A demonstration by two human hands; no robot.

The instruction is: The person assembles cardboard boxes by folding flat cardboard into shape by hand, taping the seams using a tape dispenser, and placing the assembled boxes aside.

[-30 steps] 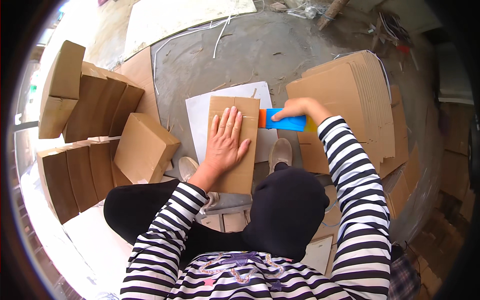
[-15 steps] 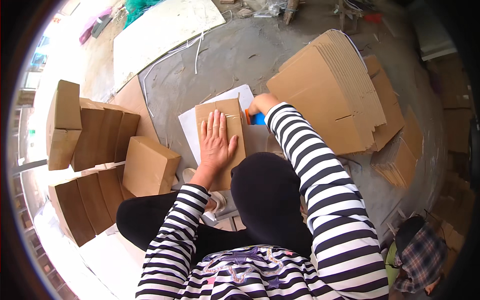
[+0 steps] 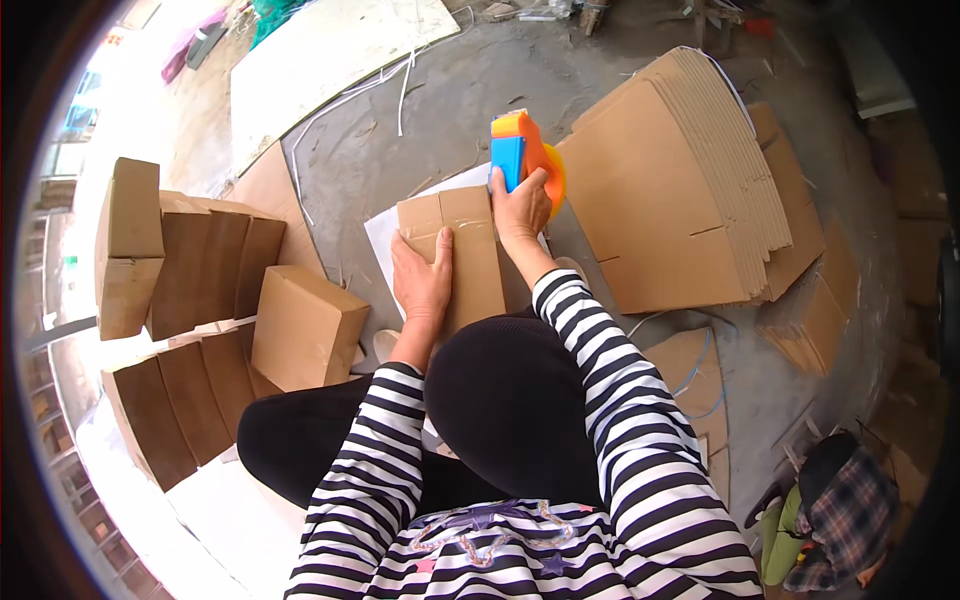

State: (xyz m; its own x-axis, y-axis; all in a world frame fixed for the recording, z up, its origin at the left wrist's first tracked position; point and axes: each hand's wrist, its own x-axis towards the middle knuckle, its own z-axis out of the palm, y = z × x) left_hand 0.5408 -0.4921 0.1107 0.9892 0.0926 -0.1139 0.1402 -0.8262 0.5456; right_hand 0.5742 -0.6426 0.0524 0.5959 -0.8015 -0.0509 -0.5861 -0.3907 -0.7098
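In front of me a brown cardboard box (image 3: 472, 255) lies on a white sheet (image 3: 382, 238) on the floor. My left hand (image 3: 421, 284) grips its left side, thumb on the top face and fingers against the edge. My right hand (image 3: 523, 210) is closed round a blue and orange tape dispenser (image 3: 510, 158) with a yellow roll, held upright just beyond the box's far right corner. The box's near end is hidden behind my knee (image 3: 505, 380).
At right leans a stack of flattened cartons (image 3: 660, 190). Boxes (image 3: 205, 260) stand in rows at left, with a single box (image 3: 305, 325) nearer me. Cardboard scraps (image 3: 690, 370) and strapping lie on the floor. Another person (image 3: 840, 510) crouches at the lower right.
My right hand has lifted the tape dispenser up from beside the box and turned it upright. My left hand has slid from flat on the box's top to its left edge.
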